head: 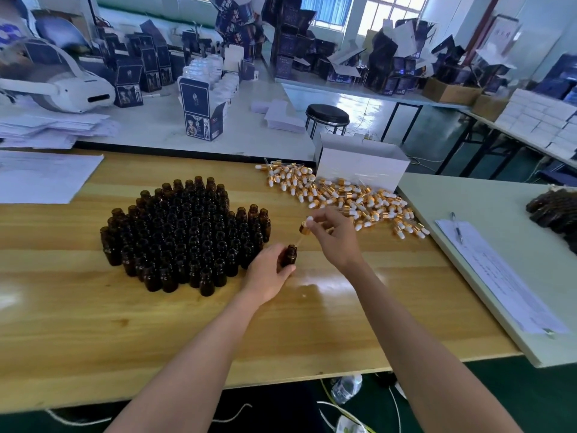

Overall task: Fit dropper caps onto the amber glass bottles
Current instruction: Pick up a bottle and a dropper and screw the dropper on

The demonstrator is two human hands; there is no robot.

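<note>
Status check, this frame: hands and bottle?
Left hand grips one amber bottle. Right hand pinches a dropper cap above it, not seated. Nothing between them.

A glossy wooden table (93,307) fills the foreground, with a pale green table (487,201) set against its right end. Behind them runs a long white table (150,126) crowded with dark blue boxes (196,101). A round black stool (327,115) stands on the shiny floor (356,100), which reflects daylight. More tables along the far side carry heaps of cartons (390,57) and stacked white boxes (537,120). Windows (396,7) with a blue curtain (324,7) sit in the pale back wall (537,29).
</note>
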